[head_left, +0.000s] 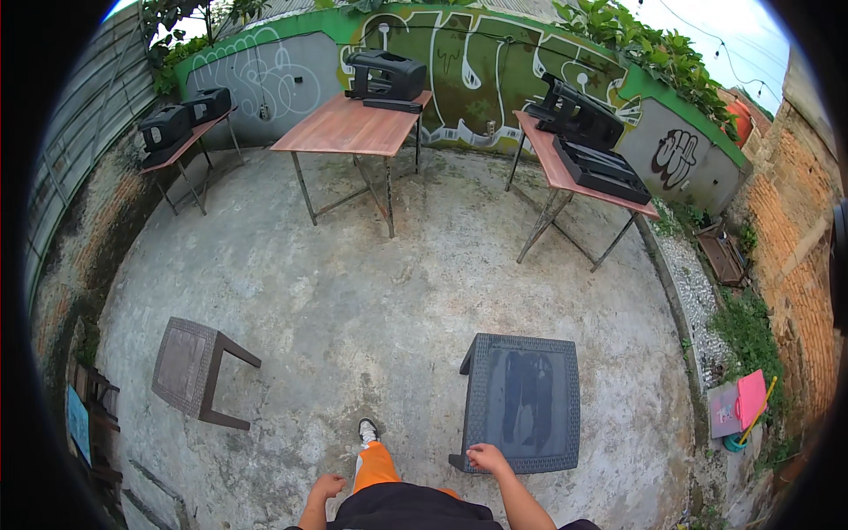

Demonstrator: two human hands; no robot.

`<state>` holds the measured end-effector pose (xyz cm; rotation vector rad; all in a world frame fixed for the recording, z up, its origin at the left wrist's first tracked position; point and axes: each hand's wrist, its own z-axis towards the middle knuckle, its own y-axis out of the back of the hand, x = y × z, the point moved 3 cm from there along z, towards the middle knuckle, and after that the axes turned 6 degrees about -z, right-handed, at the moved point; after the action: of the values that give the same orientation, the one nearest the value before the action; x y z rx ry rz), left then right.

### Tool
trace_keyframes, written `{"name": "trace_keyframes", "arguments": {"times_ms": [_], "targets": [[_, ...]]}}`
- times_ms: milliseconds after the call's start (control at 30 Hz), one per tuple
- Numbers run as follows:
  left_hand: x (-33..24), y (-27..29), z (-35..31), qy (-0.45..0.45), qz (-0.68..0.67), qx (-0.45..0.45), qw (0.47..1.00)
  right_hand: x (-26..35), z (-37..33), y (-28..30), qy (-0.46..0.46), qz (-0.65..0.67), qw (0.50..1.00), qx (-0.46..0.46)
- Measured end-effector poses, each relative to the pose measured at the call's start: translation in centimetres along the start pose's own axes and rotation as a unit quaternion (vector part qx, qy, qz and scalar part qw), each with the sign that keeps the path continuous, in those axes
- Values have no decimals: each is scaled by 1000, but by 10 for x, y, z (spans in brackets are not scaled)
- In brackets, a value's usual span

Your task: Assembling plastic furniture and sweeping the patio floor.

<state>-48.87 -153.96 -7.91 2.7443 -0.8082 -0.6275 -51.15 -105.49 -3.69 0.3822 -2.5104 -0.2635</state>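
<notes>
Though smooth-topped, woven-rimmed dark grey table

Dark grey low table, lower right, looks like moulded plastic: bumpy wicker-style rim, smoother top with some glossy, wet-looking patches. The brown one at lower left looks like matt plastic, same woven texture. Reddish tabletops up top look like grained wood, slight sheen, on worn metal-looking legs. Floor's rough, blotchy concrete. Upper left fence is ribbed metal, pretty dull, and the right-edge wall is coarse brick.
</notes>
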Motion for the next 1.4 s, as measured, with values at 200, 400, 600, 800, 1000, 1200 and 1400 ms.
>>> {"name": "trace_keyframes", "arguments": {"times_ms": [200, 400, 600, 800, 1000, 1200, 1400], "targets": [[-60, 118, 70, -32, 128, -7, 991, 86, 64, -36, -18, 3, 1000, -12], [-223, 225, 132, -167, 149, -125, 967, 131, 115, -12, -46, 56, 996, -55], [-420, 207, 170, -288, 109, -101, 946, 156, 188, 39, -83, -88, 990, -75], [-560, 143, 229, -338, 193, -31, 921, 225, 279, 122, -81, 81, 993, -39], [-704, 101, 286, -364, 200, -11, 909, 303, 332, 280, 73, -155, 962, -214], [-856, 51, 326, -324, 100, 74, 938, 380, 364, 405, 105, 128, 952, -257], [-1061, -24, 347, -422, -45, 73, 902, 352, 406, 480, 5, 227, 941, -250]]}}
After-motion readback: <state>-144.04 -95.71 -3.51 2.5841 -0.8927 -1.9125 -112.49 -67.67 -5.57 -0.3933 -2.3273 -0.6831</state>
